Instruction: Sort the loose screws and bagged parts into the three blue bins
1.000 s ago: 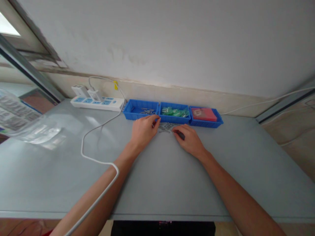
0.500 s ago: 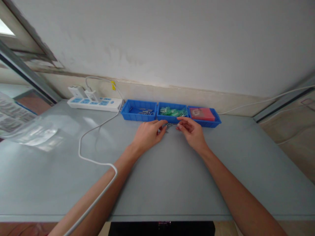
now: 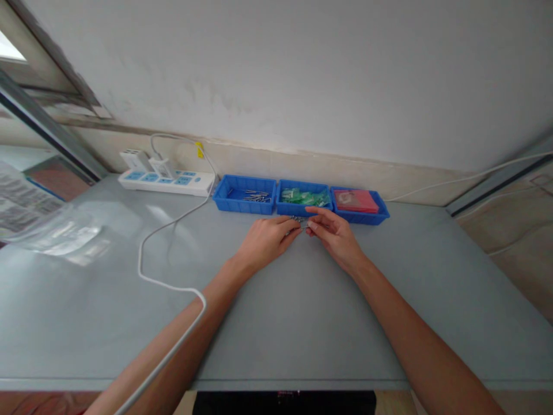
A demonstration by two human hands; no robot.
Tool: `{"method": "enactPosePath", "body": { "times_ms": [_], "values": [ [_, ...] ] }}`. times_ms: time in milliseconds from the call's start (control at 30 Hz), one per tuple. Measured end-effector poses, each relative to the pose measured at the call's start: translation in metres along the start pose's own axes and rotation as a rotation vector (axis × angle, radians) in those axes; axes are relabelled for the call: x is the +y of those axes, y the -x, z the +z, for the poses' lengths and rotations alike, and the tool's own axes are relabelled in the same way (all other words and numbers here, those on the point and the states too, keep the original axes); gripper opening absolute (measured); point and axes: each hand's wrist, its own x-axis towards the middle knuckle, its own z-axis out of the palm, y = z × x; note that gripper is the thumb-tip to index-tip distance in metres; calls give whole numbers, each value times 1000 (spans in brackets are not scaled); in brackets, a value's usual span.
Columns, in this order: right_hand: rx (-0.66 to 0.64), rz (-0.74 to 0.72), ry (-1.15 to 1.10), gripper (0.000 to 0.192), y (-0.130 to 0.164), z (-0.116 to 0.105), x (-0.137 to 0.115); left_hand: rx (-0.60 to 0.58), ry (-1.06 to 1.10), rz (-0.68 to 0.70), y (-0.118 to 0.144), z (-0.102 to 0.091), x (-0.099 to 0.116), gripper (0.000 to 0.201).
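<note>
My left hand point(image 3: 268, 239) rests low over the table with thumb and fingertips closed near a small pile of metal screws point(image 3: 297, 218). Facing it, my right hand point(image 3: 336, 235) pinches one thin screw point(image 3: 304, 227), its index finger raised. That screw spans the narrow gap between the two hands, its left end at my left fingertips. Much of the pile is hidden behind my left fingers. Just beyond the hands stands a blue tray of green and clear plastic pieces point(image 3: 305, 197).
More screws point(image 3: 258, 196) lie in the left blue tray point(image 3: 224, 203). The right blue tray point(image 3: 382, 216) holds red packets point(image 3: 356, 201). A white power strip point(image 3: 199, 183) sits at the back left. Its white cable point(image 3: 151, 279) crosses the table and my left forearm. Clear plastic packaging point(image 3: 64, 230) lies far left.
My hands have come closer together. My right hand moved slightly left and nearer with the screw, whose end now meets my left fingertips. My left fingers now cover more of the pile.
</note>
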Motion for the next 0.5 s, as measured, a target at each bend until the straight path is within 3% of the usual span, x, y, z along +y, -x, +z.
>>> {"method": "enactPosePath", "body": {
  "times_ms": [100, 233, 300, 400, 500],
  "values": [
    [28, -29, 91, 44, -1, -2, 2, 83, -10, -74, -1, -4, -5, 29],
    [65, -175, 351, 28, 2, -1, 5, 390, 34, -391, -3, -12, -16, 29],
    [25, -290, 544, 20, 5, 0, 4, 480, 150, -537, -4, -15, -22, 31],
    [-93, -414, 756, 18, 10, 4, 3, 497, 375, -680, -6, -15, -26, 37],
    [-183, -466, 858, 20, 12, 5, 2, 492, 471, -692, -8, -13, -23, 40]
  ]
}}
